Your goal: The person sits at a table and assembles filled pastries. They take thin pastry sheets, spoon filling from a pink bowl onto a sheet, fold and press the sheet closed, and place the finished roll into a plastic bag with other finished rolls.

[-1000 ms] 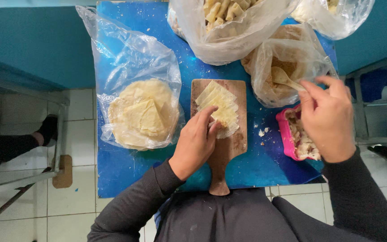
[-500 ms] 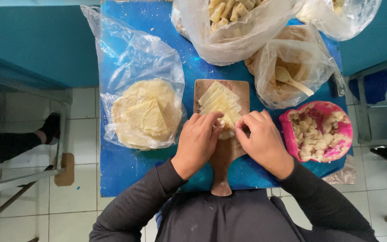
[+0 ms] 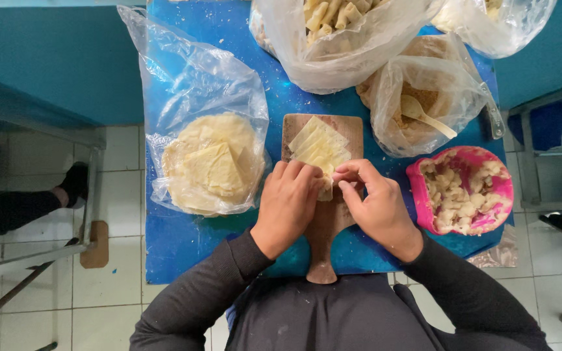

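A stack of pale dough sheets (image 3: 320, 146) lies on a wooden paddle board (image 3: 325, 227) on the blue table (image 3: 183, 247). My left hand (image 3: 291, 205) presses on the near end of the stack, fingers curled over it. My right hand (image 3: 375, 205) pinches the near edge of the top sheet beside it. Both hands touch the same sheet; what lies under the fingers is hidden.
A clear bag with round dough sheets (image 3: 209, 162) lies left of the board. A pink bowl of chopped filling (image 3: 463, 190) stands at the right. Behind are a bag of brown crumbs with a wooden spoon (image 3: 427, 117) and a bag of rolled pieces (image 3: 333, 32). A person's leg (image 3: 14, 201) shows at left.
My right hand came from the pink bowl over to the board and now pinches the dough sheet beside my left hand. The left hand stayed on the stack.
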### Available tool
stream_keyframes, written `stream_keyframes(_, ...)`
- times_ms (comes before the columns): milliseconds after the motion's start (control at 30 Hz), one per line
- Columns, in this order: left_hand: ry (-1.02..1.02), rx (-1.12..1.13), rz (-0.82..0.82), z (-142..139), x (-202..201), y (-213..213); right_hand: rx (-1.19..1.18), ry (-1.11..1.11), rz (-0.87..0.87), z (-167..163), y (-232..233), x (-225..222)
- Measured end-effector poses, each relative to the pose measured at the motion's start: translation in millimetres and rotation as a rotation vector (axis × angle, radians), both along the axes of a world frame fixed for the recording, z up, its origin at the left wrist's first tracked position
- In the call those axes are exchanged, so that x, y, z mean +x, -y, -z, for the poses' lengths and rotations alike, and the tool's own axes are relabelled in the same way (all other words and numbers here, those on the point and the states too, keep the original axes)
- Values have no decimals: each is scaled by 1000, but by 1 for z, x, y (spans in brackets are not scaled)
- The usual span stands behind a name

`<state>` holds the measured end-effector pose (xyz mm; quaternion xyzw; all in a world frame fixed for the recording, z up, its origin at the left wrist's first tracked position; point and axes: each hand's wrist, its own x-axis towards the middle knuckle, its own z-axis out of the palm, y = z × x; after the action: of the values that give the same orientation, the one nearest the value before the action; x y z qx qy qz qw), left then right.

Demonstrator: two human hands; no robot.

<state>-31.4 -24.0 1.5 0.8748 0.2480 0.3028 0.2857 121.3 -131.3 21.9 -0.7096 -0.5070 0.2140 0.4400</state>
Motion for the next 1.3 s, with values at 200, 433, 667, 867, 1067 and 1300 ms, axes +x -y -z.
stream_keyframes(200, 2, -35, 84, 1, -1, -3, 4, 62, -14, 5, -7, -6)
stream_keyframes(433, -64, -54, 156, -2, -5, -8, 43, 580, -214, -10, 0, 3)
stream_keyframes(667, -116, -134, 314, -8, -14, -23, 53, 551, -216, 0, -5, 9)
stream_keyframes(867, -102, -71, 180, 0, -2, -14, -70, 428, -86, 9, -16, 7)
stream_keyframes(1067, -32, -110, 87, 5, 5, -7, 33, 508, -70, 7, -14, 1)
stream_keyframes(1300, -116, -40, 172, 0, 0, -9, 173, 528, -201, 3, -7, 6)
